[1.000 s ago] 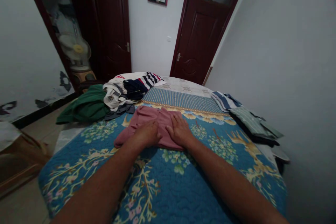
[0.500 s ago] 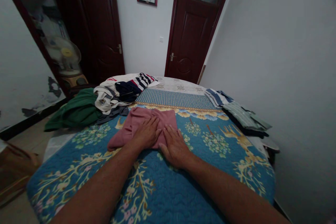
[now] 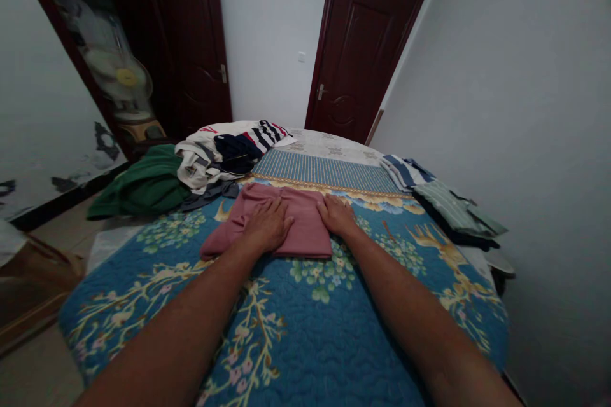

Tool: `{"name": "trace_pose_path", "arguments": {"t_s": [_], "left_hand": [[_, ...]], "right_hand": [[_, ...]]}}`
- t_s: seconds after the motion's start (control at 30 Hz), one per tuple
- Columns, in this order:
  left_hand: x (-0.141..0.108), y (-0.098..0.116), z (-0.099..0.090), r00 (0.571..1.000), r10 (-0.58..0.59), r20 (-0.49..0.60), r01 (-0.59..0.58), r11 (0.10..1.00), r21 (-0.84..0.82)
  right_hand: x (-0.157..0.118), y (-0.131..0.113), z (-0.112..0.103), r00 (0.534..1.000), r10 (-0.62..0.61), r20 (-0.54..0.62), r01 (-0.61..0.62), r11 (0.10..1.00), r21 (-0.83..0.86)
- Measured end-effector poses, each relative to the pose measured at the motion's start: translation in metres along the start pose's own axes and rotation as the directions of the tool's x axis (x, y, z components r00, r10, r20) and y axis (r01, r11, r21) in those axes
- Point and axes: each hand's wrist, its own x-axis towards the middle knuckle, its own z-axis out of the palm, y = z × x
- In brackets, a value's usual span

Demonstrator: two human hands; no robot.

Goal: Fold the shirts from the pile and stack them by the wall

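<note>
A folded pink garment (image 3: 308, 229) lies on the blue quilted bedspread in front of me, its left part wrinkled and slanting outward. My left hand (image 3: 270, 226) rests flat on the middle of the cloth with its fingers stretched out. At the garment's right edge, my right hand (image 3: 337, 215) has its thumb on the cloth and its fingers bent at the border; the fingertips are partly hidden.
To the left lies a loose heap with a green garment (image 3: 143, 184), a white-grey one (image 3: 193, 166) and a striped one (image 3: 267, 135). Folded clothes (image 3: 453, 206) are stacked along the bed's right edge. The floral bedspread (image 3: 315, 343) covers the bed.
My right hand has slid from the front of the pink garment away from me and to the right edge. The left hand stays on the cloth. The view has tilted down slightly.
</note>
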Motion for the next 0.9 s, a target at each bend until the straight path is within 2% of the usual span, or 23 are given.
{"name": "trace_pose_path", "arguments": {"t_s": [0.17,0.3,0.37,0.53,0.73,0.9], "left_hand": [[0.005,-0.005,0.003,0.997,0.017,-0.071,-0.016,1.000,0.018],[0.002,-0.003,-0.002,0.989,0.041,-0.139,-0.037,0.999,0.028],[-0.001,0.000,-0.006,0.986,0.081,-0.144,-0.076,0.996,0.042],[-0.011,0.004,-0.012,0.985,0.143,-0.100,-0.138,0.989,0.053],[-0.017,0.005,-0.017,0.992,0.100,-0.081,-0.097,0.994,0.040],[-0.016,0.004,-0.023,0.994,0.051,-0.098,-0.047,0.998,0.039]], "right_hand": [[-0.007,0.007,-0.002,0.990,0.026,-0.137,-0.019,0.999,0.049],[-0.026,0.006,-0.002,0.987,-0.031,-0.156,0.033,0.999,0.011],[-0.032,0.000,-0.001,0.987,0.003,-0.158,-0.001,1.000,0.013],[-0.037,-0.016,-0.003,0.986,0.136,-0.101,-0.119,0.981,0.152],[-0.036,-0.019,-0.009,0.982,0.161,0.098,-0.186,0.901,0.391],[-0.037,-0.025,-0.002,0.980,0.196,0.020,-0.183,0.868,0.461]]}}
